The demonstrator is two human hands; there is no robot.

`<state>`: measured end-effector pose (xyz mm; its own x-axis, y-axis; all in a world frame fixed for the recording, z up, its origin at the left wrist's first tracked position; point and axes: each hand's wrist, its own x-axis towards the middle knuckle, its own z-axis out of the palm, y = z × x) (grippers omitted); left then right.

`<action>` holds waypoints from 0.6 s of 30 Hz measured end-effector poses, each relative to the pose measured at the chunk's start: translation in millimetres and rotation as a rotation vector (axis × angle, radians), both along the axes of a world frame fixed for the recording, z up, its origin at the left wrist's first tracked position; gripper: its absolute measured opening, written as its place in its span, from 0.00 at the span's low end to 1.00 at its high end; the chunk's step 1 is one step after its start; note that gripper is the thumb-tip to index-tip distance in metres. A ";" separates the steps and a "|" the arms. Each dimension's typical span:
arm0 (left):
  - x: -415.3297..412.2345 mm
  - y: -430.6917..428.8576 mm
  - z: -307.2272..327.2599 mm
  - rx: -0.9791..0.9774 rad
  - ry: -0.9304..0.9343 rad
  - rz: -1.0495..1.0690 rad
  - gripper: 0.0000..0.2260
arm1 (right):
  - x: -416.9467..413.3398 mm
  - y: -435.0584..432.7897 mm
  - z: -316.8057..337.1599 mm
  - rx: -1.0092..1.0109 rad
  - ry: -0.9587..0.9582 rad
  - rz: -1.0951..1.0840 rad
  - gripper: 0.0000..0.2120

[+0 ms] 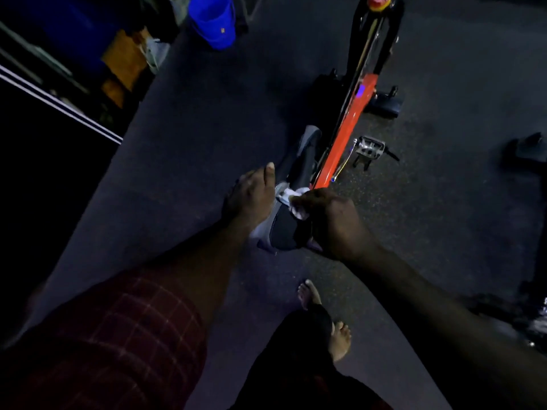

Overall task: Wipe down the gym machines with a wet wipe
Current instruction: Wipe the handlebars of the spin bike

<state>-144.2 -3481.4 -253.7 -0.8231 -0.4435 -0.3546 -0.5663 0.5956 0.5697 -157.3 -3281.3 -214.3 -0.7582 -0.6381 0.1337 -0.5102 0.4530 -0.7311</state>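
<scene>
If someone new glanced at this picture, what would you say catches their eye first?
The bright orange bike frame running up the middle stands out most. Just below it, the right hand pinches a white wipe on the grey saddle, with the left hand resting on its side. A blue bucket sits at top left.

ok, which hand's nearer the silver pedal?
Right. The right hand, holding the wet wipe, sits on the side of the saddle facing the silver pedal; the left hand rests on the opposite side, farther off.
</scene>
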 end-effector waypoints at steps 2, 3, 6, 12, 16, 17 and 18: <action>-1.7 -0.6 5.8 -0.127 0.012 -0.042 0.29 | -4.4 -3.7 7.4 -0.035 0.024 0.009 0.14; -2.8 -0.1 8.2 -0.193 -0.004 -0.054 0.28 | -3.7 -6.8 8.4 -0.034 0.045 0.010 0.10; -4.1 0.9 14.3 -0.224 -0.013 -0.078 0.29 | 4.4 -14.9 0.9 -0.002 0.129 0.007 0.04; -4.9 -1.8 8.7 -0.263 -0.010 -0.083 0.29 | 21.1 -19.1 -10.6 0.070 0.008 -0.144 0.05; -5.7 -4.4 4.8 -0.251 0.012 -0.099 0.28 | 35.9 -29.0 -11.1 0.055 -0.002 -0.242 0.05; -5.6 -5.1 1.9 -0.237 0.036 -0.101 0.28 | 42.5 -32.0 -11.0 0.044 -0.023 -0.292 0.06; -5.4 -4.9 0.9 -0.235 0.060 -0.104 0.28 | 49.7 -35.1 -10.6 0.036 -0.020 -0.328 0.07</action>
<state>-149.5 -3486.3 -252.8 -0.8850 -0.4199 -0.2012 -0.4646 0.7687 0.4395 -107.7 -3316.3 -224.9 -0.9262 -0.3639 0.0984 -0.3187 0.6166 -0.7199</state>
